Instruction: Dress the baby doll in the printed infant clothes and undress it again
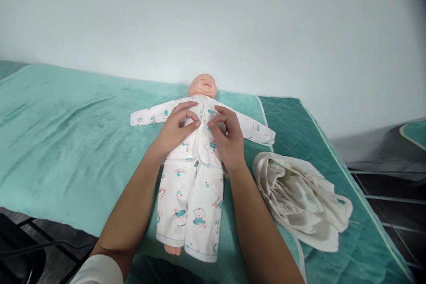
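Observation:
A baby doll (203, 85) lies on its back, its head toward the wall. It wears a white long-sleeved baby shirt (186, 153) with teal prints and matching baby pants (203, 213); one foot shows below a leg. My left hand (178, 126) rests on the shirt's chest, thumb and index finger pinched at the edge of the front opening. Opposite it, my right hand (228, 135) pinches the other edge with thumb and index finger. A button (199, 133) shows between and just below the hands. Both sleeves stretch out sideways.
A crumpled white cloth garment (299, 199) lies to the right of the doll. Beneath are a light teal blanket (73, 151) and a darker quilted cover (286, 120). The white wall (213, 22) stands behind. At lower left is a black chair (20, 248).

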The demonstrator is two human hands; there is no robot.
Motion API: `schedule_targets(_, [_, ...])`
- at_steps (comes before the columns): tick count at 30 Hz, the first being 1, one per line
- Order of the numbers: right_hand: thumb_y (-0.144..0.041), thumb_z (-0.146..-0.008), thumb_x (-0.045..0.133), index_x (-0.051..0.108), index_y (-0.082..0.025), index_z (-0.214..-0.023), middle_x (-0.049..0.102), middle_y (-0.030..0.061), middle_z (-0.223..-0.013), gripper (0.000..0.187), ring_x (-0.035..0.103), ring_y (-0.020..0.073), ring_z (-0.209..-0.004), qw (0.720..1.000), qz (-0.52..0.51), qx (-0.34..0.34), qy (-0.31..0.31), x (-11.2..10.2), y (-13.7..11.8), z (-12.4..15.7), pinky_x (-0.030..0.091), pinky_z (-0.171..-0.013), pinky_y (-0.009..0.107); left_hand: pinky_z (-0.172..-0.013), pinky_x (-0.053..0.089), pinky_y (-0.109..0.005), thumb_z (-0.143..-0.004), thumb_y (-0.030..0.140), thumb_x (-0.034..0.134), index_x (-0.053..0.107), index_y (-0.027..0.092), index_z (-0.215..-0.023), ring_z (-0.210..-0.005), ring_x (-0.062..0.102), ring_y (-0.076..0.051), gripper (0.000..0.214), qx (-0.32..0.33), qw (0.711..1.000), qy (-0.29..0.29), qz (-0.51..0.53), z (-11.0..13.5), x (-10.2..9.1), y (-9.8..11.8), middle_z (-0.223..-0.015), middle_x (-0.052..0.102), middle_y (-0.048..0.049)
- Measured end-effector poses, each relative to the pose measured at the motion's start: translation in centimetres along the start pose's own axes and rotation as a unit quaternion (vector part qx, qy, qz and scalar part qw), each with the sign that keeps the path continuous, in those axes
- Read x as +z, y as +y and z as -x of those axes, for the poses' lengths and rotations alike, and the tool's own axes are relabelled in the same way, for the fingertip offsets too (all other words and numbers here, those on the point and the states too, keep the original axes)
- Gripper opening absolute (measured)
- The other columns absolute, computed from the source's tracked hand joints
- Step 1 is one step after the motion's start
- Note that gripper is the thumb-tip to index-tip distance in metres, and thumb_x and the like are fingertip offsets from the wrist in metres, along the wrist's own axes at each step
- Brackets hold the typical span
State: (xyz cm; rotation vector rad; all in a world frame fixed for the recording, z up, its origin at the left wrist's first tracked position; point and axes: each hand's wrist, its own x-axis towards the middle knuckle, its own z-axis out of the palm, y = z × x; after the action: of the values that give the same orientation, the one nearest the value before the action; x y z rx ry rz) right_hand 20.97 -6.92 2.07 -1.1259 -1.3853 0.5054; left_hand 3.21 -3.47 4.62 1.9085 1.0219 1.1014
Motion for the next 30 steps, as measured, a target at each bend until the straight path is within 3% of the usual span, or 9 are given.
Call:
schedule_targets(4, [-0.031,-0.092,0.067,0.065,-0.025,-0.081,0.062,0.0053,-0.143,0.012,0.052,0.027,-0.138,0.996,0.045,-0.011,-0.074,-0.6,0.0,-0.2,0.038,-0.119,0.055,-0.107,0.053,-0.046,-0.093,0.036,0.068,0.072,0.024,-0.086,-0.153,0.038,-0.031,0.015,0.005,0.995,-0.097,-0.022,0.3,-1.2,0.5,-0.16,0.049,-0.0043])
schedule_targets(7, [-0.029,-0.093,0.064,0.069,-0.026,-0.082,0.061,0.0038,-0.147,0.012,0.049,0.027,-0.141,0.993,0.057,-0.025,-0.102,-0.9,0.0,-0.2,0.037,-0.12,0.057,-0.116,0.047,-0.05,-0.092,0.036,0.069,0.074,0.025,-0.09,-0.157,0.031,-0.031,0.012,0.004,0.99,-0.136,-0.031,0.3,-1.8,0.5,-0.165,0.042,-0.0022])
schedule_targets(12, [-0.032,-0.094,0.065,0.07,-0.027,-0.085,0.059,0.0017,-0.151,0.012,0.047,0.0276,-0.144,0.985,0.071,-0.057,-0.147,-1.5,0.2,-0.5,0.036,-0.123,0.059,-0.13,0.025,-0.056,-0.091,0.035,0.072,0.074,0.025,-0.087,-0.159,0.029,-0.029,0.011,0.029,0.989,-0.139,-0.041,0.1,-1.9,0.0,-0.164,0.045,-0.0021])
schedule_targets(23, [-0.043,-0.097,0.064,0.07,-0.03,-0.092,0.052,-0.0005,-0.158,0.015,0.036,0.0272,-0.155,0.968,0.071,-0.089,-0.223,-2.3,0.5,-1.0,0.029,-0.128,0.06,-0.13,0.025,-0.056,-0.09,0.036,0.073,0.073,0.025,-0.082,-0.157,0.032,-0.03,0.014,0.034,0.988,-0.146,-0.037,0.0,-1.9,-0.2,-0.161,0.048,-0.0007])
schedule_targets(30, [-0.045,-0.094,0.069,0.073,-0.03,-0.091,0.054,0.0002,-0.156,0.015,0.038,0.0272,-0.154,0.971,0.042,-0.076,-0.224,-2.5,0.5,-1.0,0.029,-0.128,0.06,-0.131,0.025,-0.056,-0.09,0.035,0.073,0.071,0.025,-0.082,-0.159,0.028,-0.03,0.013,0.018,0.989,-0.142,-0.033,0.2,-2.0,-0.1,-0.162,0.046,0.0006])
